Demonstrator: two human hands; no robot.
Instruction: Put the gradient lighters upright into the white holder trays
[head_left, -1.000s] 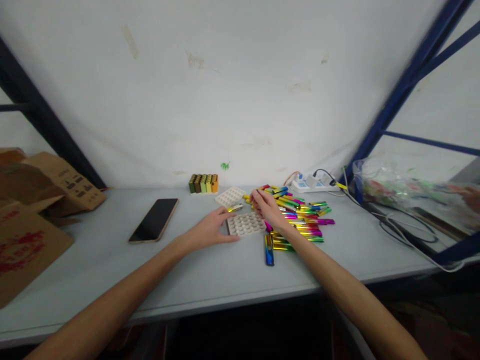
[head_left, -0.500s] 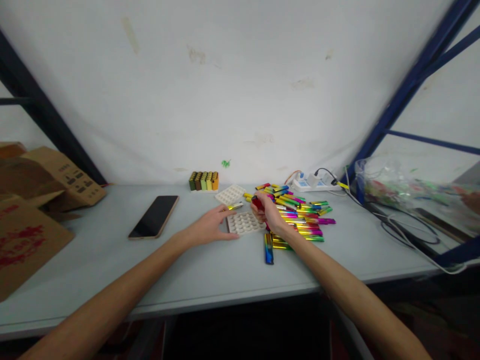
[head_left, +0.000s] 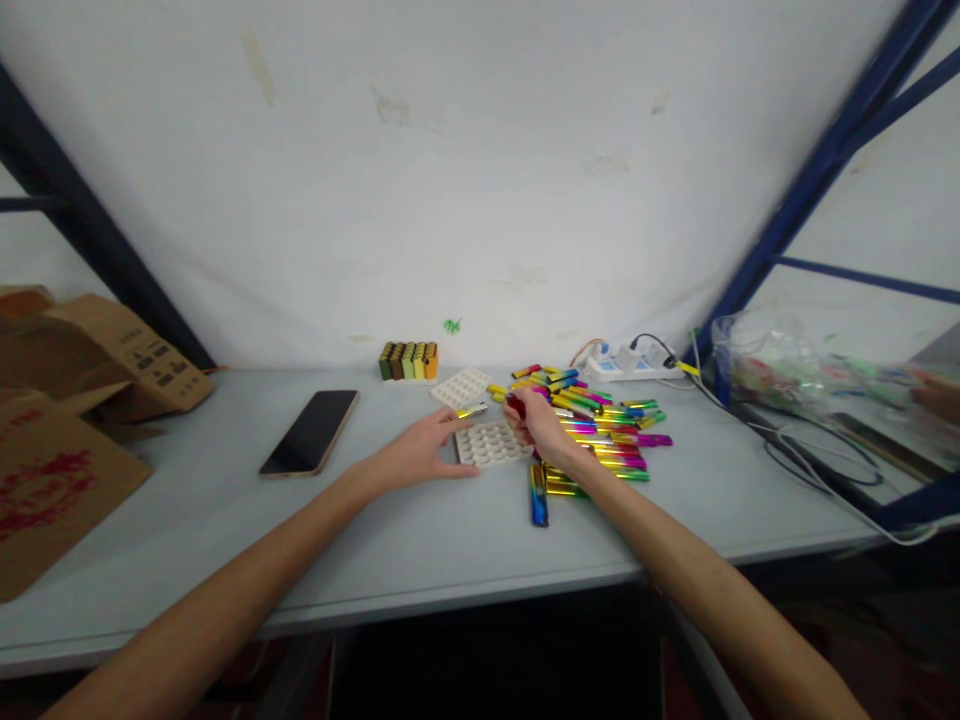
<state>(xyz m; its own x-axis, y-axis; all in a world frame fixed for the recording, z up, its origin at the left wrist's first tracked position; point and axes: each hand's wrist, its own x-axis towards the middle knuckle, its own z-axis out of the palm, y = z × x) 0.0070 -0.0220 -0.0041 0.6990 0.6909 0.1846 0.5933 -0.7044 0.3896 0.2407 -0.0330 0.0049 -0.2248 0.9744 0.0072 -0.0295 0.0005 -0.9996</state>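
Note:
My left hand (head_left: pixel 420 452) lies on the grey table (head_left: pixel 420 540) with its fingers stretched out against the left edge of a white tray with round pockets (head_left: pixel 491 444). My right hand (head_left: pixel 538 424) is closed on a small red lighter (head_left: pixel 515 404) just above the tray's far right corner. A heap of shiny rainbow-coloured lighters (head_left: pixel 600 425) lies to the right of that hand. One gold lighter (head_left: pixel 471 411) rests behind the tray. A blue and gold lighter (head_left: pixel 537 494) lies apart at the front.
A second white tray (head_left: pixel 461 387) and a row of green and yellow lighters (head_left: pixel 408 361) stand near the wall. A black phone (head_left: pixel 311 431) lies to the left, cardboard boxes (head_left: pixel 67 400) at far left. A power strip (head_left: pixel 624 366), cables and a plastic bag (head_left: pixel 795 375) are on the right.
My right hand has lifted a red lighter out of the heap and brought it toward the tray. My left hand has stayed at the tray's edge.

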